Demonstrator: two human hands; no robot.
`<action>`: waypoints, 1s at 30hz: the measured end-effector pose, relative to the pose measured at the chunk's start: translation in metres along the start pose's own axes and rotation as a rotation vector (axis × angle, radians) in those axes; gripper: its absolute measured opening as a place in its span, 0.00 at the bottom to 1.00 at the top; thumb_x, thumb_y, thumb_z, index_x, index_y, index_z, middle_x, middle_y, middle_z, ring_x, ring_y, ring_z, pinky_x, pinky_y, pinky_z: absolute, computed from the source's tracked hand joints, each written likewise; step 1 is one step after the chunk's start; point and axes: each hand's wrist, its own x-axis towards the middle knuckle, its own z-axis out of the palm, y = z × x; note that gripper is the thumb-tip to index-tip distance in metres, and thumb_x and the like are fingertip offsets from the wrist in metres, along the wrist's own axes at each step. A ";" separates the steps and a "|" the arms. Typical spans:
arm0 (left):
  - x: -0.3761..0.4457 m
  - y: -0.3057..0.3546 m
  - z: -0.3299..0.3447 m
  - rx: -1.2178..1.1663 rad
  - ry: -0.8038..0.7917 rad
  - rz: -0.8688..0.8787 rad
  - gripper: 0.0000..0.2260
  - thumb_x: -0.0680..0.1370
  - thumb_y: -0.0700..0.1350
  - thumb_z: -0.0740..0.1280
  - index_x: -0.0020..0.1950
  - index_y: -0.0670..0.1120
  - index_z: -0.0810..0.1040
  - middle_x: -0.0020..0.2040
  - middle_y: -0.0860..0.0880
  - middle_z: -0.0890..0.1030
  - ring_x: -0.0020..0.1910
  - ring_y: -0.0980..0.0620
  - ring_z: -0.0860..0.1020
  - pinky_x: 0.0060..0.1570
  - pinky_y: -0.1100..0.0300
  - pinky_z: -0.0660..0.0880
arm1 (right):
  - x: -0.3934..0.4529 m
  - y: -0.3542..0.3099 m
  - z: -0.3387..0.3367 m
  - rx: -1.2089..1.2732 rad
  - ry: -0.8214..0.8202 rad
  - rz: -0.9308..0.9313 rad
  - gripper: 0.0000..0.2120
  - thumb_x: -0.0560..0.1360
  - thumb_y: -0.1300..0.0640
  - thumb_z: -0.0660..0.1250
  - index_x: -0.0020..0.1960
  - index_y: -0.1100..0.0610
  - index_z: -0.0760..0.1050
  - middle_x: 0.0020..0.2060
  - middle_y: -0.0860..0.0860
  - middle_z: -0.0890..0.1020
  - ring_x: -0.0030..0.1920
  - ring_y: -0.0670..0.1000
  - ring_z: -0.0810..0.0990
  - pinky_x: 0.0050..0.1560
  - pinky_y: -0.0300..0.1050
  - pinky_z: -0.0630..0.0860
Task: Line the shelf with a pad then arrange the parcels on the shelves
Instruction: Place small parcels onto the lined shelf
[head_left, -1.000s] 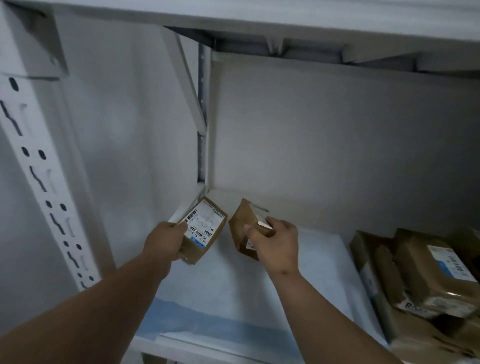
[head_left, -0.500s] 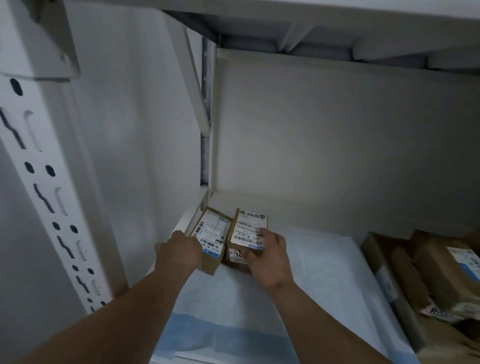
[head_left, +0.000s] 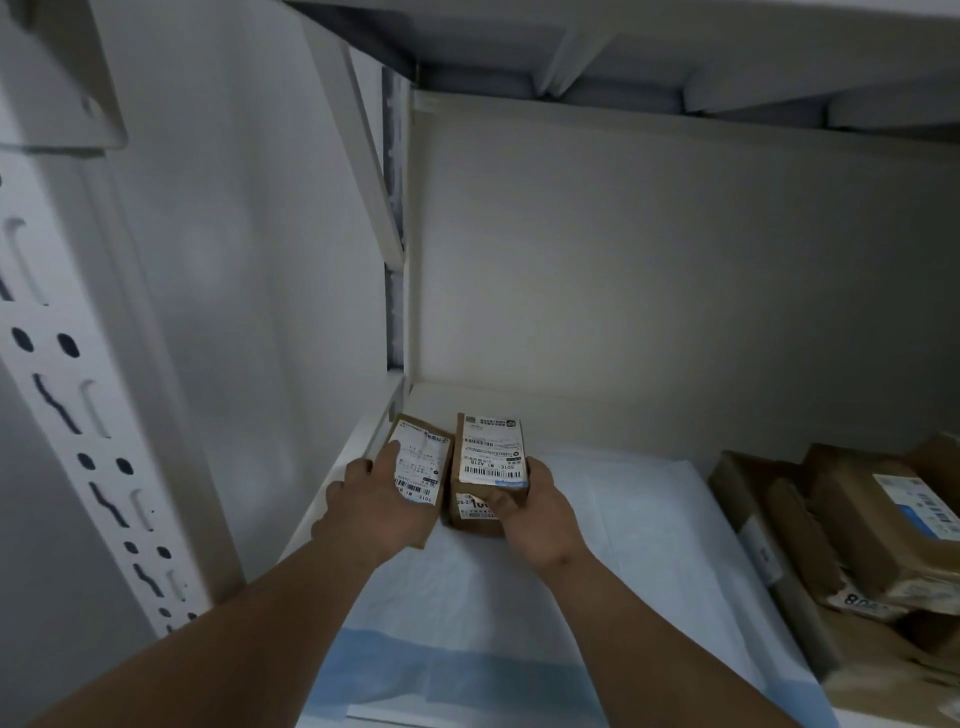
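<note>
Inside a white metal shelf (head_left: 363, 436) lined with a pale blue pad (head_left: 649, 530), we see two small parcels side by side at its back left corner: our left hand (head_left: 382, 512) grips the left parcel (head_left: 423, 467), thumb across its label, and our right hand (head_left: 537, 514) clamps the right parcel (head_left: 488, 457); more brown parcels (head_left: 852, 525) sit piled at the right.

The left hand (head_left: 382, 506) covered the lower half of the small brown labelled carton (head_left: 422, 470); stacked brown parcels (head_left: 852, 525) ran off the right edge, their print unreadable.

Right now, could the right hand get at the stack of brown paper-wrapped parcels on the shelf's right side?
Probably yes: bare white pad separates right hand from the stack of brown paper-wrapped parcels, but it first must release the small brown labelled box.
</note>
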 end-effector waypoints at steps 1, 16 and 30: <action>0.001 -0.001 0.000 0.030 -0.015 0.014 0.43 0.71 0.60 0.69 0.80 0.58 0.50 0.77 0.47 0.58 0.75 0.41 0.58 0.72 0.44 0.62 | 0.000 0.001 0.000 0.009 -0.009 0.015 0.24 0.79 0.53 0.67 0.72 0.51 0.64 0.64 0.49 0.79 0.63 0.52 0.78 0.57 0.41 0.72; -0.003 -0.007 0.012 0.117 0.224 0.094 0.42 0.74 0.67 0.65 0.80 0.49 0.52 0.80 0.47 0.52 0.75 0.42 0.55 0.67 0.44 0.68 | 0.010 -0.008 0.000 -0.034 -0.225 0.082 0.26 0.82 0.45 0.59 0.77 0.46 0.58 0.69 0.49 0.74 0.68 0.53 0.73 0.60 0.40 0.67; -0.002 -0.005 0.012 0.120 0.242 0.125 0.39 0.76 0.63 0.65 0.80 0.47 0.54 0.78 0.47 0.56 0.74 0.45 0.58 0.67 0.47 0.69 | 0.021 -0.016 0.001 -0.102 -0.270 0.191 0.32 0.80 0.43 0.62 0.78 0.51 0.55 0.70 0.55 0.73 0.67 0.57 0.73 0.65 0.46 0.68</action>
